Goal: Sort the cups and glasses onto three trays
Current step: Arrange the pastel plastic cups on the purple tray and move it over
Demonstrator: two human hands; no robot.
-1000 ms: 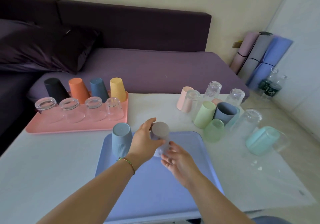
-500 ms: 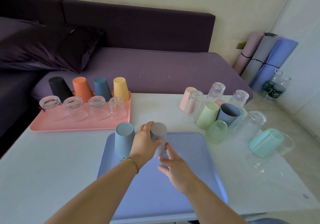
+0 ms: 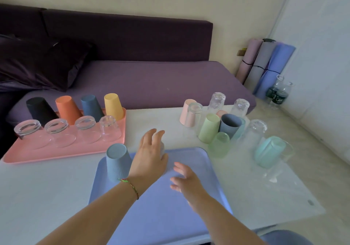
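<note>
A blue tray [image 3: 191,151] lies in front of me with a blue-grey ribbed cup [image 3: 117,161] upside down at its far left corner. My left hand [image 3: 149,155] hovers beside that cup with fingers stretched out; a grey cup [image 3: 162,150] is almost wholly hidden behind it. My right hand [image 3: 186,178] floats open above the tray's middle. A pink tray [image 3: 56,154] at the left holds several upside-down coloured cups and clear glasses. At the right stand a pink cup [image 3: 186,115], a green cup [image 3: 209,128], a green glass [image 3: 219,146], clear glasses and a tipped teal cup [image 3: 269,150].
A dark blue-grey cup [image 3: 230,125] lies on its side among the loose ones. Behind the white table [image 3: 47,197] runs a purple sofa [image 3: 151,82]. Rolled mats [image 3: 265,65] and two water bottles [image 3: 277,93] stand at the far right.
My left hand moved the grey cup farther onto the tray beside the blue-grey cup, then stretched its fingers out. My right hand drew back from the cup.
</note>
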